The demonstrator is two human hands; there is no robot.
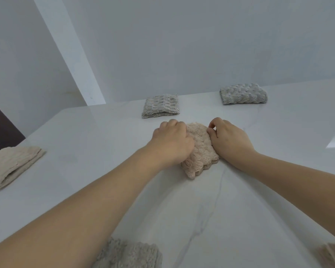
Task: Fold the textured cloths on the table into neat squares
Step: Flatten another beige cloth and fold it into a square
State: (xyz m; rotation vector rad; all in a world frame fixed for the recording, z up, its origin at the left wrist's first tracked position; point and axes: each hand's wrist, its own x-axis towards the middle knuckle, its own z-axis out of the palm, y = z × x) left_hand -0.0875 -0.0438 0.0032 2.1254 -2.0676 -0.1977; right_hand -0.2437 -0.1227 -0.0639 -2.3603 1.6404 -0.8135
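White marble table (240, 200) carries a folded pink cloth (200, 149) at centre. Left hand (171, 141) grips its 9 o'clock edge with curled fingers; right hand (231, 139) pinches its 2 o'clock corner.

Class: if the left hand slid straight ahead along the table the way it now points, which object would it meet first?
Probably the nearer folded grey cloth, just beyond the left hand; depth is hard to judge.

grey cloth (128, 255) cropped below, pink cloth (334, 255) corner-cropped
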